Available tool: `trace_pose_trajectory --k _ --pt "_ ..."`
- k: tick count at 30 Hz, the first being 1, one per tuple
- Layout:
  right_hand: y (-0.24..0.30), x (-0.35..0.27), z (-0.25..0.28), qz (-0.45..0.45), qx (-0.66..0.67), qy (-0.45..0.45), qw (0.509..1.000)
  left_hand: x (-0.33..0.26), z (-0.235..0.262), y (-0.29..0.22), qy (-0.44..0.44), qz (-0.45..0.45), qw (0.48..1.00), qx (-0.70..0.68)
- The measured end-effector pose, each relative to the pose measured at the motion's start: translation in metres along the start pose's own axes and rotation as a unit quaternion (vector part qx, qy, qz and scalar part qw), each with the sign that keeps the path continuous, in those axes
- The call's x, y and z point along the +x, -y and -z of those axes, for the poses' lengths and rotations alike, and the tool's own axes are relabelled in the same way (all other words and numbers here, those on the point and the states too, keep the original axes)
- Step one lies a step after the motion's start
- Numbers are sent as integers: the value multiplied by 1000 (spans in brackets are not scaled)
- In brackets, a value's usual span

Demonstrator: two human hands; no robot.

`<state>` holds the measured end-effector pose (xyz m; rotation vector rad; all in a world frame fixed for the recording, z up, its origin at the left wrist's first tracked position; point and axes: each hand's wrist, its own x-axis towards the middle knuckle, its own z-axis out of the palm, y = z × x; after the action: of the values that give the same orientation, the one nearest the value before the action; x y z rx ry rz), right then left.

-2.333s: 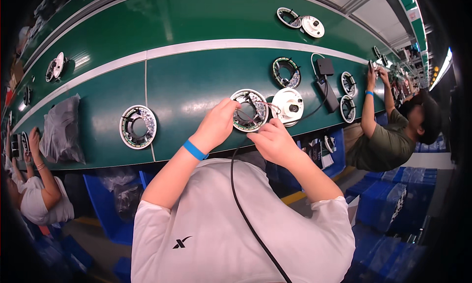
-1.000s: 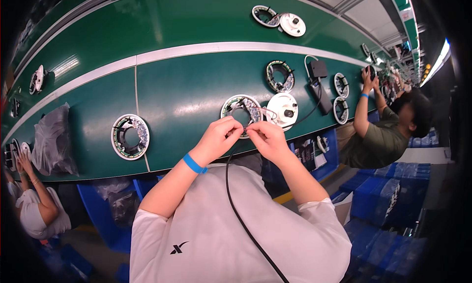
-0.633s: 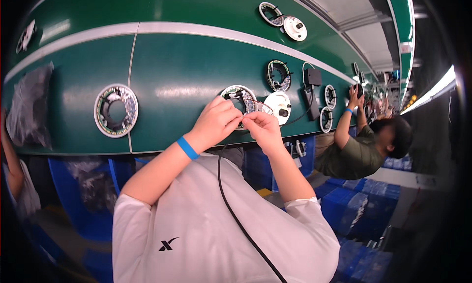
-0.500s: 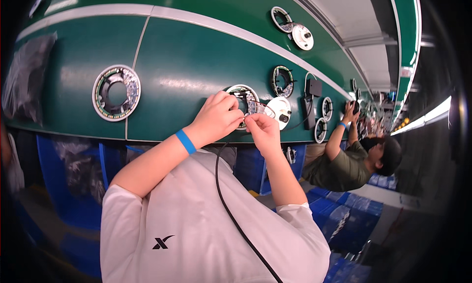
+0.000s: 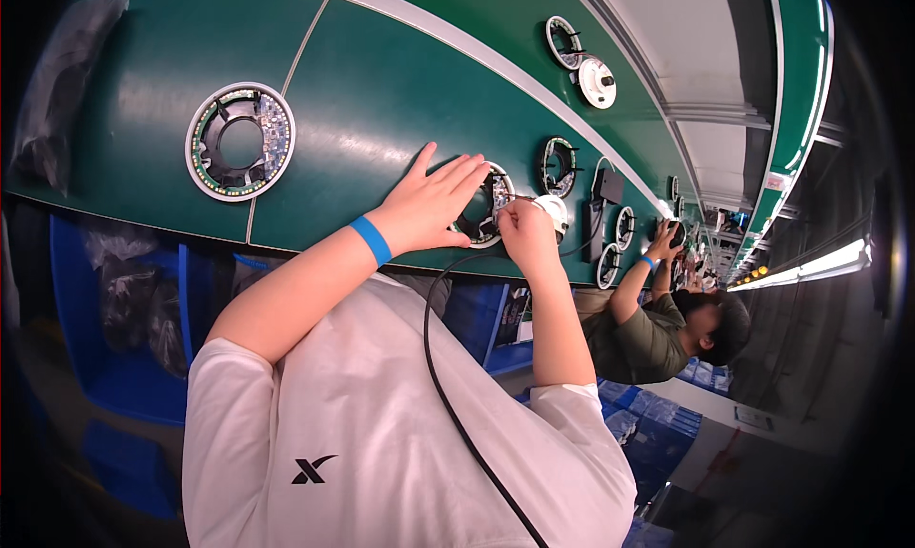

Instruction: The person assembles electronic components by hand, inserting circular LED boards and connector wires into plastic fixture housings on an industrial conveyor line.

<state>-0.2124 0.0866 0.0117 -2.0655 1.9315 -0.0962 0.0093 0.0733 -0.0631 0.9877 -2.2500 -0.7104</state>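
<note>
Between my hands, at the near edge of the green bench, lies a white-rimmed ring with a circuit board (image 5: 499, 188). My left hand (image 5: 429, 202) is open, fingers spread across the ring's left side, thumb at its near rim. Over the ring's right side, my right hand (image 5: 530, 235) is closed with the fingers curled in; whatever they pinch is hidden. A white round disc (image 5: 555, 208) with a dark part shows just behind the right hand, partly covered by it. A black cable (image 5: 431, 343) runs from near the ring down over my shirt.
Another circuit-board ring (image 5: 276, 133) lies to the left, beside a plastic bag (image 5: 71, 81). A dark ring (image 5: 556, 167), a black box (image 5: 611, 185) and white rings (image 5: 624, 227) are to the right. Farther right, a co-worker (image 5: 648, 334) handles a round part. Blue bins (image 5: 129, 357) stand below the bench.
My left hand has gone from a pinch at the ring to spread fingers over its left side. My right hand's fingers have curled in more, slightly to the right. The whole view has shifted.
</note>
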Motion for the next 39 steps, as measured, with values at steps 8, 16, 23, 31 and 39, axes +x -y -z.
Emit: trace_pose_trajectory --k 8,16,23,31,39 --pt "6 6 1 14 -50 3 999 1 0 2 2 6 1000 -5" --pt "4 1 -11 57 -59 -41 996 -1 -4 2 -6 -1 1000 0" --pt "8 -5 -22 61 -148 -65 985 0 -2 2 -1 -1 1000 -1" --pt "10 0 -9 82 -143 -54 985 1 -2 4 0 3 1000 0" --pt "10 -1 -13 91 -117 -61 987 -1 -3 3 -2 5 1000 -1"
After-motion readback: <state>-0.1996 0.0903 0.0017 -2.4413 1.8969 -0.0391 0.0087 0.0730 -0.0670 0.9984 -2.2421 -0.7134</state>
